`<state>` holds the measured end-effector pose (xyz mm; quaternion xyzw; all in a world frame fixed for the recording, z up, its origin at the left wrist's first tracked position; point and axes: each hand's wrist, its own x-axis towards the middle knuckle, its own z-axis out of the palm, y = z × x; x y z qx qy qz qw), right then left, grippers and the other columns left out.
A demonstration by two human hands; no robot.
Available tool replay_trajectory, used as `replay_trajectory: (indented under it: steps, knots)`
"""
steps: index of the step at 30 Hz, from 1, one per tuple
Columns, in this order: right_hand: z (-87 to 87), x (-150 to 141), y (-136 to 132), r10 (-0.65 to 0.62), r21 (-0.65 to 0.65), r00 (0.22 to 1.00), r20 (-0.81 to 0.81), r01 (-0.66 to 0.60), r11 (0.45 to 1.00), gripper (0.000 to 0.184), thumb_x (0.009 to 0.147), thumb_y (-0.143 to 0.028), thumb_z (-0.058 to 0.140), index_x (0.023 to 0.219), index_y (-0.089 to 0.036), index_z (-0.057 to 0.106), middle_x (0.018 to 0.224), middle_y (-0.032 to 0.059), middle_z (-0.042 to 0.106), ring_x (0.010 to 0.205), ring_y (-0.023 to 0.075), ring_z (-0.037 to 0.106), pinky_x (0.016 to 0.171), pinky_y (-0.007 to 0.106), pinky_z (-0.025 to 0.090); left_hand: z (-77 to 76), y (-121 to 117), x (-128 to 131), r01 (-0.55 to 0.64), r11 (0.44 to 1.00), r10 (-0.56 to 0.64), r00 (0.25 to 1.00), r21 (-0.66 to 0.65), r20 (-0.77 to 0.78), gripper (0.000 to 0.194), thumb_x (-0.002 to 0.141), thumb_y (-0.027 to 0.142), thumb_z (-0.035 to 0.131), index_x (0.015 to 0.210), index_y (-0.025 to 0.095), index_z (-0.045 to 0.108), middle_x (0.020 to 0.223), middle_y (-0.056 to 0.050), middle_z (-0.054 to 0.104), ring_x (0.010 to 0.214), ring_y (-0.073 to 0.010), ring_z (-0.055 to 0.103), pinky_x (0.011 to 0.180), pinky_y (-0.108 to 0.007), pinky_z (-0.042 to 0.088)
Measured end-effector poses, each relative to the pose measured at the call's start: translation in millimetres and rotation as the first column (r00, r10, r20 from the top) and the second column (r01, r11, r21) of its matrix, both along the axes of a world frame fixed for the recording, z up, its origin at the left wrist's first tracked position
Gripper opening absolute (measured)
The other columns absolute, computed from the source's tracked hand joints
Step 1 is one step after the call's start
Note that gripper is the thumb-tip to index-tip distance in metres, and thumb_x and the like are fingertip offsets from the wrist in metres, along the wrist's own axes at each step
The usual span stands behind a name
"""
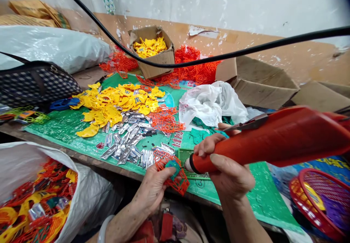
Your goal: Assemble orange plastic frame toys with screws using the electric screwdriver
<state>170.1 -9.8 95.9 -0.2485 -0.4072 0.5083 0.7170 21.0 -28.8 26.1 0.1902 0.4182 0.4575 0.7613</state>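
My right hand is wrapped round the body of a large red tool, its black-ringed tip pointing left. A metal part runs along its top. My left hand pinches an orange plastic lattice piece with a small teal part on it, held right at the tool's tip. Under both lies a green mat with a small green mesh piece. Silver foil pieces and yellow plastic shapes are scattered beyond my left hand.
A white sack of mixed orange and yellow pieces stands at lower left. A cardboard box of yellow parts, orange lattice heaps, a crumpled white bag, a checked bag and red baskets surround the mat. A black cable hangs across.
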Motion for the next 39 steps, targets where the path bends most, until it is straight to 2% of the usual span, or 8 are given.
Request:
replay_trajectory:
  steps: [7,14,20,30,36,39]
  knots:
    - [-4.3,0.6,5.0,-0.007,-0.005,1.000,-0.001,0.007,1.000,0.060,0.065,-0.009,0.065,0.120,-0.031,0.055,0.069,-0.0060,0.062,0.060,0.0138,0.059,0.062,0.032,0.052,1.2,4.1,2.5,0.004,1.000,-0.004,1.000,0.019,-0.012,0.016,0.068,0.018,0.074,0.084,0.017,0.074,0.076,-0.002,0.074,0.068,-0.0166,0.066,0.068,-0.026,0.053]
    - [-7.0,0.0,8.9,-0.018,-0.043,1.000,-0.016,0.017,0.999,0.058,0.063,-0.012,0.066,0.118,-0.029,0.055,0.067,-0.0062,0.062,0.058,0.0137,0.056,0.058,0.031,0.050,2.7,6.2,2.7,-0.007,1.000,0.008,0.997,0.008,-0.071,0.014,0.065,0.020,0.075,0.079,0.017,0.073,0.077,-0.003,0.074,0.066,-0.0171,0.065,0.067,-0.028,0.052]
    - [-10.0,-0.9,12.6,-0.017,-0.010,0.997,-0.071,0.016,1.000,0.060,0.062,-0.011,0.066,0.119,-0.028,0.055,0.065,-0.0067,0.063,0.056,0.0128,0.057,0.059,0.030,0.050,1.8,9.7,3.7,-0.026,0.999,0.029,0.997,0.042,-0.067,0.018,0.066,0.017,0.073,0.084,0.017,0.073,0.079,-0.001,0.074,0.069,-0.0169,0.065,0.069,-0.028,0.052]
    - [0.2,5.9,10.3,-0.098,-0.007,0.994,0.042,0.098,0.995,0.056,0.062,-0.013,0.065,0.115,-0.028,0.057,0.066,-0.0059,0.060,0.057,0.0146,0.058,0.058,0.033,0.050,1.5,18.5,-7.1,0.076,0.996,-0.070,0.993,0.056,-0.099,0.023,0.067,0.019,0.080,0.088,0.015,0.074,0.082,-0.004,0.074,0.070,-0.0149,0.065,0.070,-0.027,0.055]
    - [-9.9,15.2,18.8,-0.176,-0.043,0.981,0.078,0.180,0.983,0.058,0.059,-0.013,0.068,0.115,-0.026,0.058,0.064,-0.0055,0.062,0.055,0.0149,0.057,0.056,0.033,0.048,9.0,16.2,-18.7,0.048,0.998,-0.043,0.987,0.030,-0.152,0.031,0.066,0.021,0.081,0.096,0.015,0.073,0.092,-0.005,0.075,0.080,-0.0186,0.068,0.078,-0.032,0.055]
    - [-14.4,18.3,21.9,-0.138,-0.062,0.988,0.063,0.142,0.988,0.058,0.059,-0.015,0.066,0.116,-0.025,0.058,0.063,-0.0058,0.060,0.054,0.0147,0.057,0.057,0.033,0.048,9.2,13.6,-20.8,0.132,0.990,-0.123,0.977,0.041,-0.173,0.022,0.069,0.023,0.078,0.088,0.016,0.071,0.077,-0.002,0.072,0.067,-0.0158,0.066,0.069,-0.029,0.053]
